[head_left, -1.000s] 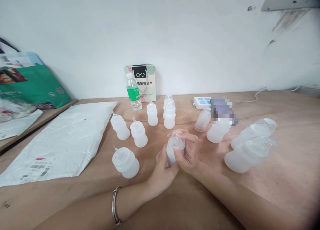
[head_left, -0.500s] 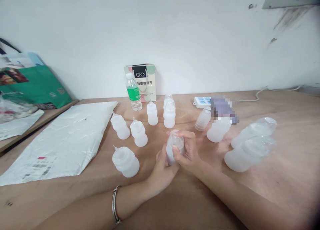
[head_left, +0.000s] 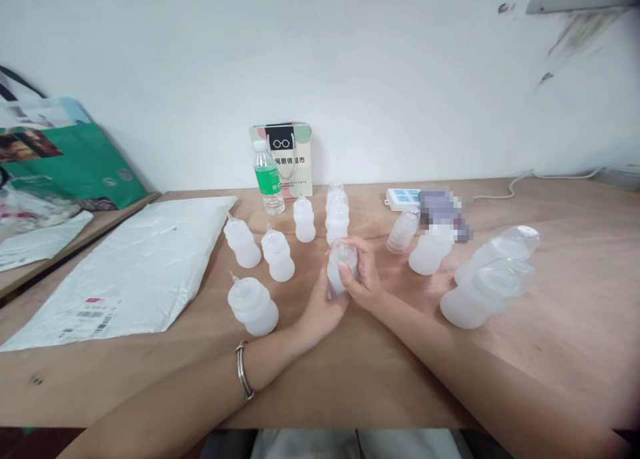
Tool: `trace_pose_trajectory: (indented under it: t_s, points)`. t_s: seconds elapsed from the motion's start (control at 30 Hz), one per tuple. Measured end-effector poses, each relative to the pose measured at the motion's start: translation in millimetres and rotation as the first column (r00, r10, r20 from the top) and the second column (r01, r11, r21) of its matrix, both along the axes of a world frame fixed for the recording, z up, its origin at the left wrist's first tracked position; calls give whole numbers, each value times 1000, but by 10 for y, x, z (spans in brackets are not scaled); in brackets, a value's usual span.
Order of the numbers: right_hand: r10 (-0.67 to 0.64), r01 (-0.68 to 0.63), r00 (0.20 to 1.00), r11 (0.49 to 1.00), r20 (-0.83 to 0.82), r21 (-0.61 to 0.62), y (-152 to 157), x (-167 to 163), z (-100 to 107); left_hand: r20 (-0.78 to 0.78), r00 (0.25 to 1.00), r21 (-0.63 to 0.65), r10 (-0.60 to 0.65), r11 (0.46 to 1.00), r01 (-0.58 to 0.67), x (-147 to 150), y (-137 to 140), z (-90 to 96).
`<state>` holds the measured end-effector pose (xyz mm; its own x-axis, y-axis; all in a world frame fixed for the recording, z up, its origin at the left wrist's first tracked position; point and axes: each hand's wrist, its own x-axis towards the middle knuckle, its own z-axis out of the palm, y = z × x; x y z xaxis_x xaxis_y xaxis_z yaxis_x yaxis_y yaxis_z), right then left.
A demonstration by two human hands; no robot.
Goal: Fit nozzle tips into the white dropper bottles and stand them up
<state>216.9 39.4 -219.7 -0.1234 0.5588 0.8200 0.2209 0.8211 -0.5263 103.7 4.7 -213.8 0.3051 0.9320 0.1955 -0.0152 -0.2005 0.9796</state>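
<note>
A milky white squeeze bottle (head_left: 335, 284) with a clear cap (head_left: 344, 251) on top is between my hands, just above or on the table; which one I cannot tell. My left hand (head_left: 325, 302) is closed around the bottle's body. Fingers and thumb of my right hand (head_left: 364, 276) wrap the cap from the right. Just behind stands a capped bottle (head_left: 338, 216), with another partly hidden behind it. To the left are several uncapped bottles with thin nozzles, the closest being a bottle (head_left: 253, 306) beside my left forearm.
Rightward stand more bottles, including a capped bottle (head_left: 485, 296), and a loose clear cap (head_left: 404, 232). A white power strip (head_left: 403, 199) and a blurred-out item lie behind them. A water bottle (head_left: 269, 179) and paper bag (head_left: 295, 166) stand at the wall. A white mailing bag (head_left: 145, 259) covers the left.
Both hands, with the capped bottle in them, appear slightly higher and further left. The camera view has shifted, so the table's front edge shows now. The grip looks the same.
</note>
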Motion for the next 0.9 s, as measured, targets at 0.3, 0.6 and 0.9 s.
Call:
trace_pose_trajectory:
  t_s: [0.3,0.6,0.9]
  points:
    - [-76,64,991,992,-111,-106,44,-11,-71,-21,1000,139,-11,990,14,44,183,-61]
    - [-41,27,998,962,-48,-272,58,7,-122,-48,998,136,39,990,-32,6,219,-82]
    - [-486,426,870,823,-79,-376,236,126,-119,-97,992,62,86,995,-80,-61,222,-189]
